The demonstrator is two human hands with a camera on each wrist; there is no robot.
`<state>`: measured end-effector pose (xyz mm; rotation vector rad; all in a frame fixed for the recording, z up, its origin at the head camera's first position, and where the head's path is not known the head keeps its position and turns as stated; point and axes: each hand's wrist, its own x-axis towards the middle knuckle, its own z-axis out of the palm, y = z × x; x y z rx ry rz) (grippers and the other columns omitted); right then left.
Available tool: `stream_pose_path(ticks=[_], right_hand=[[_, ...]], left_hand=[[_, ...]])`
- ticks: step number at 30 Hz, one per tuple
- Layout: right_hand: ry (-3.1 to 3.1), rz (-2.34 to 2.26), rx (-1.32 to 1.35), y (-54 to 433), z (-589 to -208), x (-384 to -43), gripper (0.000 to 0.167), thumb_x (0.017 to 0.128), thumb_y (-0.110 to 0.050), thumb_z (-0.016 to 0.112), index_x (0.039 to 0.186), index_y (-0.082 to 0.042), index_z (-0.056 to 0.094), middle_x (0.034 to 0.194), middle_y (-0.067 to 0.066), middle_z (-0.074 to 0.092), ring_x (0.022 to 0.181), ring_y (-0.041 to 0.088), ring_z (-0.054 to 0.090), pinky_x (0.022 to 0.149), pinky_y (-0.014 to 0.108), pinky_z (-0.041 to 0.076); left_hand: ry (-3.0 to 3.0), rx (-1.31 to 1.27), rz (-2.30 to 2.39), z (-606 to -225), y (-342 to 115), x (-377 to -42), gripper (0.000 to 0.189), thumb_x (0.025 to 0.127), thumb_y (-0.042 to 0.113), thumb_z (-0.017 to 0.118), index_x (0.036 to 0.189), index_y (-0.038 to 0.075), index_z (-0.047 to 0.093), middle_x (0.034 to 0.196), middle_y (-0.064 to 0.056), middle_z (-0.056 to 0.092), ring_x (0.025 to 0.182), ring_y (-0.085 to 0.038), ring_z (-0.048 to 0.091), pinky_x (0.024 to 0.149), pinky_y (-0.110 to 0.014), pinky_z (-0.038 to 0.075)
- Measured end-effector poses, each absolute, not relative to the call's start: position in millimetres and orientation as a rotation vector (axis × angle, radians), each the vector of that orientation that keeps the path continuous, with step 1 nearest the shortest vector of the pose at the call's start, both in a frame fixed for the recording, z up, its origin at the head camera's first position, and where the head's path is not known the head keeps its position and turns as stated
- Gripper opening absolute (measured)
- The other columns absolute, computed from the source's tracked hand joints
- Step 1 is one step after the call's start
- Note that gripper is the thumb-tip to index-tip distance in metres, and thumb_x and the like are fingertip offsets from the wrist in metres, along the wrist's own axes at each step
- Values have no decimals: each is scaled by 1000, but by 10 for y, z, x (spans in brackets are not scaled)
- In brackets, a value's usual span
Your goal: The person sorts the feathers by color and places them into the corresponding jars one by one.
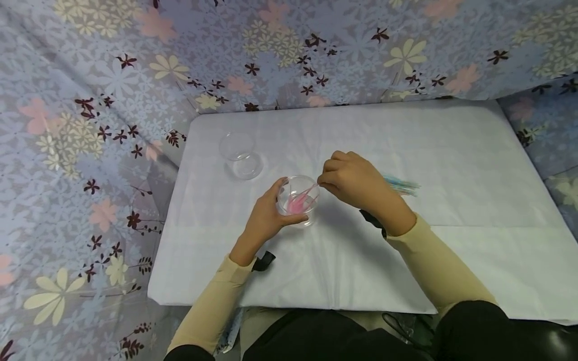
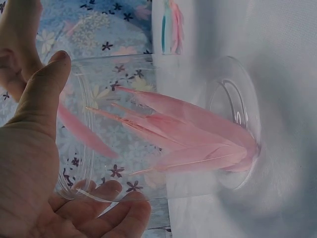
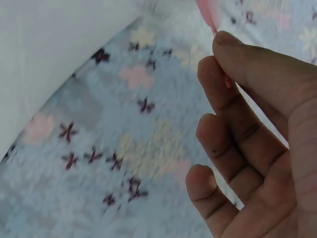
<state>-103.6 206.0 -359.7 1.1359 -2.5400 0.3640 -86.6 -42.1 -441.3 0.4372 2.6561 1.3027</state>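
Note:
My left hand [image 1: 267, 210] grips a clear cup [image 1: 293, 180], the thumb on one side of its rim and the fingers round the other. Several pink feathers [image 2: 198, 129] stand inside, their quills toward the opening. Between thumb and forefinger, my right hand [image 1: 354, 180] pinches one more pink feather [image 3: 208, 12] by its quill. In the left wrist view that feather [image 2: 84, 131] reaches past the rim, its vane overlapping the cup's mouth. The cup's foot is at the white tabletop, slightly tilted in the head view.
A second clear cup [image 1: 237, 148] stands at the back left of the white-covered table [image 1: 451, 150]. Blue and other coloured feathers [image 1: 402, 185] lie in a bunch beyond my right wrist, partly hidden by it. Flowered cloth [image 1: 271, 60] hangs behind the table.

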Motion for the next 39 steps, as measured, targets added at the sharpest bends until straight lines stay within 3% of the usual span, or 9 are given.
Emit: stream_pose_path(ticks=[10,18,27,31,36,39], right_hand=[[-2627,96,1348,1705,-3693,-1045,9,86,-12,80,79,-17,78,77,-1,64,77,20,53,70,34,45],[-2749,85,1242,1617,-3814,-1057,8,87,-18,79,80,-19,80,79,-3,66,80,21,54,83,40,42],[-2841,137,1190,1593,-3904,-1042,10,88,-16,76,81,-21,81,80,-3,66,81,20,54,75,38,42],[-2882,255,1165,1651,-3911,-1033,7,90,-20,76,89,-21,82,85,-4,68,84,21,55,73,37,42],[-2777,600,1090,1911,-3899,-1053,8,90,-20,77,96,-17,82,94,-2,71,94,22,60,83,43,46],[-2755,760,881,2234,-3956,-1049,10,90,-17,76,98,-12,81,97,2,73,96,27,63,89,47,49]], left_hand=[[2633,471,1314,-4483,-370,-801,105,68,49,92,153,20,37,138,-7,58,111,-26,62,87,-37,54],[2664,532,1334,-4483,-346,-843,105,68,48,92,153,18,38,140,-9,58,109,-30,64,84,-38,55],[2648,513,1325,-4462,-350,-819,104,68,48,92,152,18,39,139,-7,59,110,-27,64,86,-40,54],[2648,507,1299,-4434,-361,-827,104,69,51,91,152,18,39,138,-6,60,113,-26,63,90,-41,54],[2676,488,1284,-4403,-385,-846,103,68,48,92,151,18,40,137,-9,60,116,-30,63,93,-44,53],[2690,469,1261,-4406,-392,-848,103,67,45,93,152,17,40,137,-12,60,118,-32,62,95,-46,53]])
